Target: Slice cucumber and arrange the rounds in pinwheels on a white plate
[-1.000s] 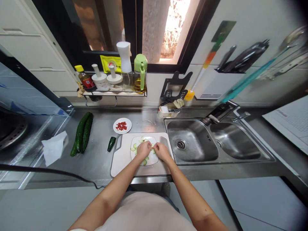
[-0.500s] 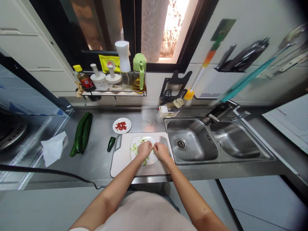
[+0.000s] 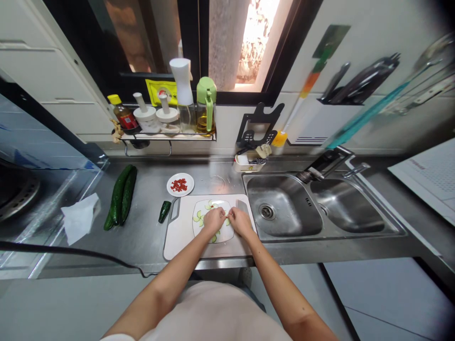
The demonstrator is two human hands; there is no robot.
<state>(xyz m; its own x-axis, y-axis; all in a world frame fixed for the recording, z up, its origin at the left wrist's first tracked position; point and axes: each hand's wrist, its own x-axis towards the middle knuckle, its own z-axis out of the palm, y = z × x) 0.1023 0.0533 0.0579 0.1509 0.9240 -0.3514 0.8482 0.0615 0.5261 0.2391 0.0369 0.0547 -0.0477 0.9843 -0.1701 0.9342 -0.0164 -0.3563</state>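
Observation:
My left hand point(image 3: 214, 219) and my right hand point(image 3: 239, 220) are close together over a white plate point(image 3: 202, 235), fingers pinched at its right half. Whatever lies between the fingertips is too small to make out. Thin cucumber slices point(image 3: 198, 217) are laid in small fans around the plate, with a red bit near its top edge. The plate rests on a white cutting board point(image 3: 177, 241) with a grey handle. Left of the board lies a cucumber end piece point(image 3: 164, 211). Behind it stands a small round plate point(image 3: 169, 187) holding chopped red pieces point(image 3: 179, 185).
Two whole cucumbers point(image 3: 121, 196) and a white tissue point(image 3: 81, 219) lie on the steel counter at left. A double sink point(image 3: 284, 208) with a faucet point(image 3: 325, 166) adjoins the board's right side. Bottles and jars line a wall rack point(image 3: 169, 137). A black cord point(image 3: 106, 258) crosses the front left.
Both hands stay over the plate's right half, still pinched. My right hand has shifted very slightly to the right; the rest looks the same.

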